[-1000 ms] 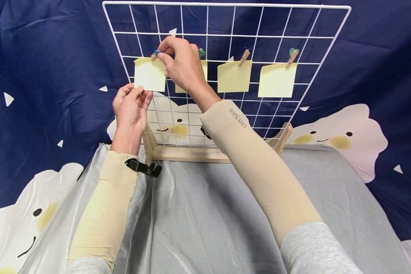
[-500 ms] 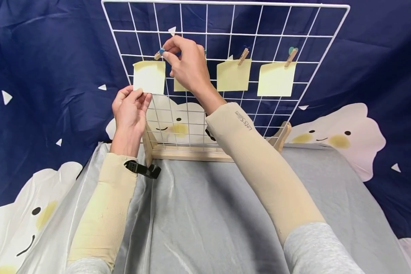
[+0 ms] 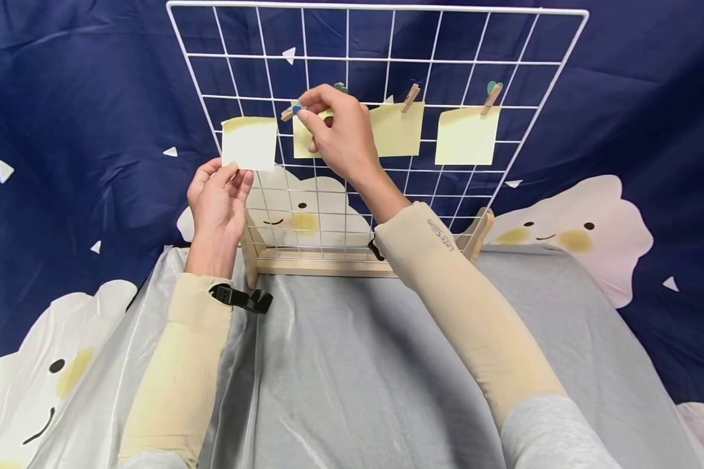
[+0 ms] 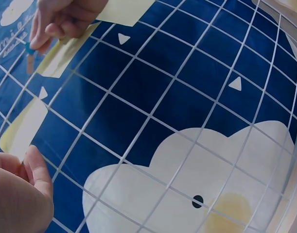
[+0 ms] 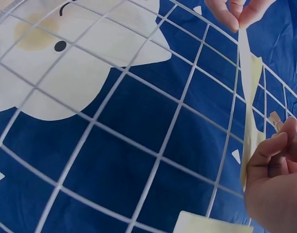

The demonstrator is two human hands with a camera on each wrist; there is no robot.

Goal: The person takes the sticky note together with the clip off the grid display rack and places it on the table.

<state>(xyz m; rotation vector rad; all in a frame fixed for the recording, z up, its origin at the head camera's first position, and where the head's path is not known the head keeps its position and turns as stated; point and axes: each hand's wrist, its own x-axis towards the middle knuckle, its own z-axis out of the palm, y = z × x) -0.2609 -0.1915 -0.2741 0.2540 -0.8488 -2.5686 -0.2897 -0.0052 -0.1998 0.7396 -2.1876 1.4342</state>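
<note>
My left hand (image 3: 217, 202) pinches the lower edge of a pale yellow sticky note (image 3: 249, 143) in front of the white wire grid (image 3: 368, 60). No clothespin sits on that note, and its top edge curls. Between thumb and fingertips, my right hand (image 3: 346, 133) pinches a small wooden clothespin (image 3: 287, 114) with a blue ornament, to the right of the note and apart from it. In the right wrist view the clothespin (image 5: 275, 120) points up from the fingers. Behind the right hand, a second yellow note (image 3: 303, 140) is partly hidden.
Two more notes hang to the right, a yellow note (image 3: 396, 130) and a paler note (image 3: 467, 137), each under a wooden clothespin (image 3: 491, 99). A wooden base (image 3: 328, 267) holds the grid on a grey cloth (image 3: 340, 352). Behind hangs a navy curtain (image 3: 82, 130) with cloud faces.
My right hand has taken the clothespin off the leftmost note and moved it right and down. The left hand has lowered that note slightly.
</note>
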